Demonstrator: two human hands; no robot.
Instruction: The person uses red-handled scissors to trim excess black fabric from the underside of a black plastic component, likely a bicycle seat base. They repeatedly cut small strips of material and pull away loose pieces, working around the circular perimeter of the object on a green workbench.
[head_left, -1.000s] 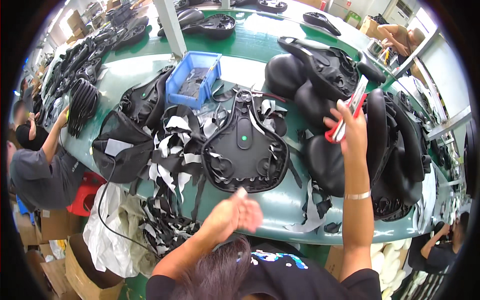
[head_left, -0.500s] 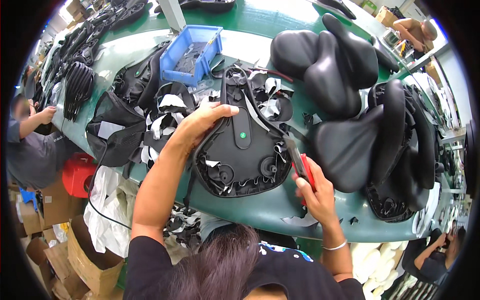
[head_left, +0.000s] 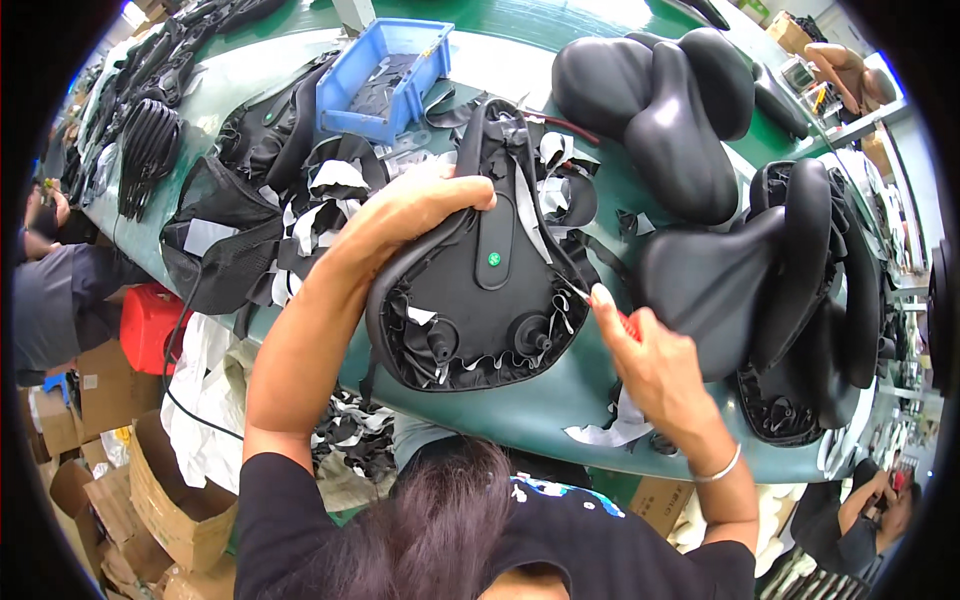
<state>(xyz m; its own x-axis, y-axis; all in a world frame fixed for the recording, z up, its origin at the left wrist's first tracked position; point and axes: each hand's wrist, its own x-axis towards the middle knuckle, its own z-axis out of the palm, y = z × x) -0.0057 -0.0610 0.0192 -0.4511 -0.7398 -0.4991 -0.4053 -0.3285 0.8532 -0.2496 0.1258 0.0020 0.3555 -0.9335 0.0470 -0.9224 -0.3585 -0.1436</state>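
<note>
Trimming an upturned saddle (head_left: 480,290) on the green surface (head_left: 520,415)

My left hand (head_left: 425,205) grips its narrow end; my right hand (head_left: 650,360) pinches a red-handled cutter (head_left: 622,320) at its edge. Cover flaps remain ragged underneath, so I judge work unfinished; the blade is too small to make out.

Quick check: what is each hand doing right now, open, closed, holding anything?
Left hand: closed on the edge of the upturned black bicycle saddle.
Right hand: closed on a red-handled tool, tip at the saddle's rim.
</note>
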